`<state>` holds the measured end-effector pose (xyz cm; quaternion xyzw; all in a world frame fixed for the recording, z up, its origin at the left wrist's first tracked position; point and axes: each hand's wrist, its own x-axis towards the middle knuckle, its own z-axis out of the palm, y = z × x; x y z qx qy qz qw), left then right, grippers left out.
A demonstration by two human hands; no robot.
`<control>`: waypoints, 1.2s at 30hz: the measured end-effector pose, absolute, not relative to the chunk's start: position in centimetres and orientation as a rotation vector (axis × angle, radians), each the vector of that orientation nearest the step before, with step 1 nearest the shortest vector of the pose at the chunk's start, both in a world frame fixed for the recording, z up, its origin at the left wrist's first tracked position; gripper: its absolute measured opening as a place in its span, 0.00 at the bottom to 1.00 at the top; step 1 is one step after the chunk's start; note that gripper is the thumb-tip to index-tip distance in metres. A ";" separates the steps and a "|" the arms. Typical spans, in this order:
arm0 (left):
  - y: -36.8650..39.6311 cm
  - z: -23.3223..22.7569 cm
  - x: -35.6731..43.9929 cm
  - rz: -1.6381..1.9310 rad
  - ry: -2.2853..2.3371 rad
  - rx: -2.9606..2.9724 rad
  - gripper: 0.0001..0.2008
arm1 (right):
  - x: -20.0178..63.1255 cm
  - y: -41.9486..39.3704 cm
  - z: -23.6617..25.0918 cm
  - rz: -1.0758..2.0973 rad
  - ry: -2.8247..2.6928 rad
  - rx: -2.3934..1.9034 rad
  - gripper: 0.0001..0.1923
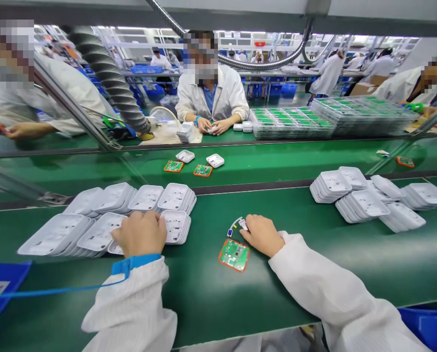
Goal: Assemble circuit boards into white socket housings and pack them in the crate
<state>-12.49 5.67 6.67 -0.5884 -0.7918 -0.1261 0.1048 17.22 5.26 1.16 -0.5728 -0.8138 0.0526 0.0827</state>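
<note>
While my left hand [140,233] rests curled, palm down, on the stacked white plastic shells [104,222], fingers bent over the nearest stack's edge as if steadying it, my right hand [263,234] pinches a small wired connector [236,225] between its fingertips. That connector sits just behind the green circuit board [234,254], which lies flat in its orange frame on the green bench mat [203,293], close in front of me. A blue wrist strap [132,264] circles my left wrist, likely for grounding. Right of the board, well apart, more white shells [368,198] are heaped. Beyond the board, two more boards [188,168] ride the conveyor toward a co-worker [211,98].
</note>
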 end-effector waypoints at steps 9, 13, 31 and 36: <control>3.3 5.2 -5.0 -0.940 -2.308 -1.804 0.16 | 17.2 3.6 2.5 0.565 -2.173 -1.127 0.05; 2.9 2.9 -0.2 -1.264 -2.334 -2.245 0.17 | 16.9 2.7 3.9 0.487 -2.110 -1.058 0.07; 2.9 1.1 2.5 -1.927 -2.607 -2.444 0.12 | 18.2 4.4 3.4 0.440 -2.282 -1.110 0.04; 2.5 1.7 2.6 -1.938 -2.479 -2.414 0.11 | 18.4 4.8 3.7 0.817 -2.098 -1.266 0.07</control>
